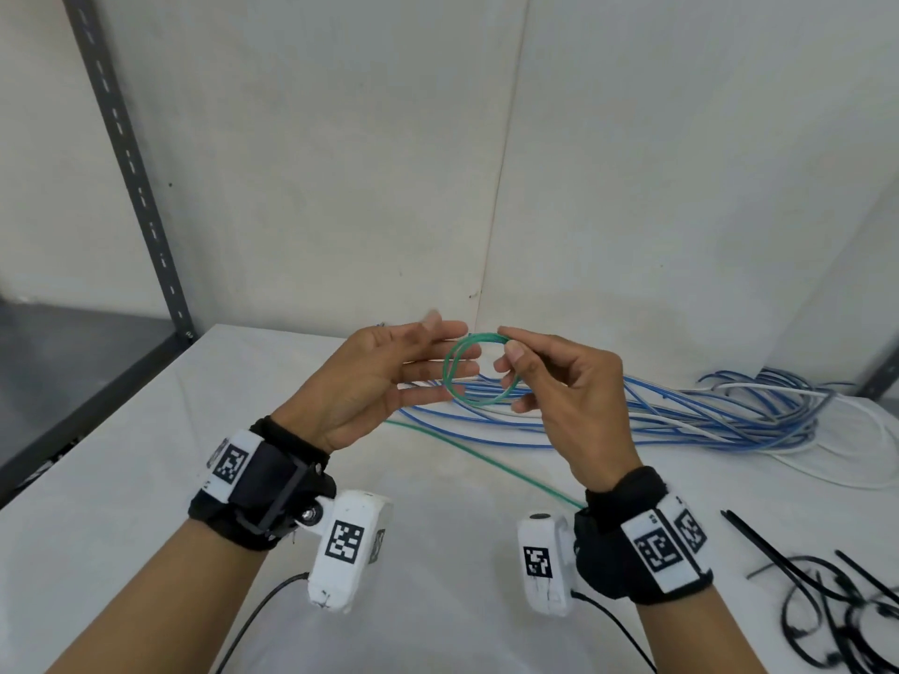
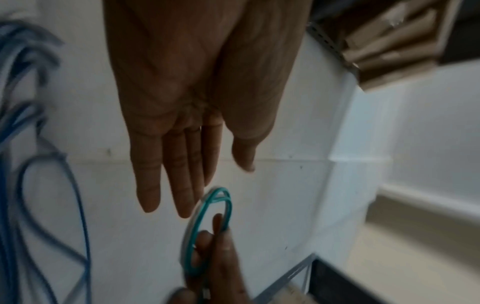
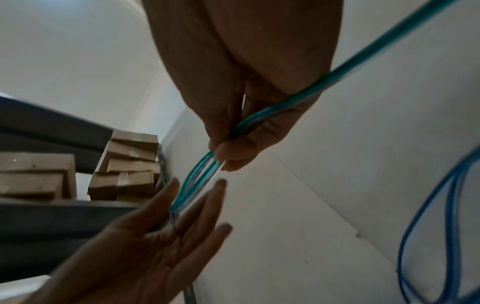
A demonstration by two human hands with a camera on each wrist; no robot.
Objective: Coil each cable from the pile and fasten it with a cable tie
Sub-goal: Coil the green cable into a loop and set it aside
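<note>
A green cable (image 1: 467,369) is wound into a small coil held above the table. My right hand (image 1: 559,386) pinches the coil's upper right side between thumb and forefinger (image 3: 233,152). The cable's loose length (image 1: 486,457) trails down across the table toward my right wrist. My left hand (image 1: 384,377) is flat with straight fingers (image 2: 166,181), just left of the coil (image 2: 207,222) and holding nothing. A pile of blue and white cables (image 1: 681,415) lies behind my right hand.
Several black cable ties (image 1: 836,610) lie at the table's right front. A grey metal shelf upright (image 1: 131,177) stands at the left, with cardboard boxes (image 3: 127,164) on the shelf. White walls meet in a corner behind the white table (image 1: 121,479).
</note>
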